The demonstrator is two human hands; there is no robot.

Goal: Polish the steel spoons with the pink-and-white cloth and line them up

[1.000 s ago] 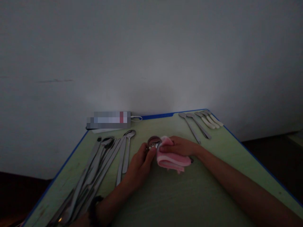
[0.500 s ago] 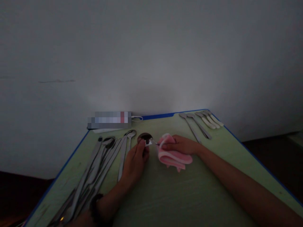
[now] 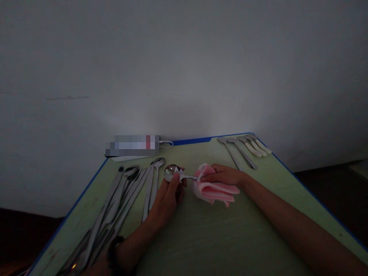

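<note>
A shiny metal spoon [image 3: 188,177] is held above the middle of the table, its bowl to the left. My left hand [image 3: 169,193] pinches it where bowl and handle meet, thumb on top. Around the handle's right end is a folded pink cloth [image 3: 218,191], gripped by my right hand [image 3: 227,175]; the handle's tip is hidden inside. Just left of my left hand lies a pile of metal spoons and other long cutlery [image 3: 115,207], partly covered by my forearm.
At the far right of the green table [image 3: 230,237] lie metal spoons [image 3: 244,153] and several pieces with cream handles [image 3: 254,147]. A blurred-out box-like object [image 3: 133,145] with a white cable [image 3: 166,143] stands at the back left. A grey wall [image 3: 184,76] rises behind the table.
The cloth has slid a little to the right along the handle, baring more of it. The spoon's bowl has tilted and shifted slightly left and down.
</note>
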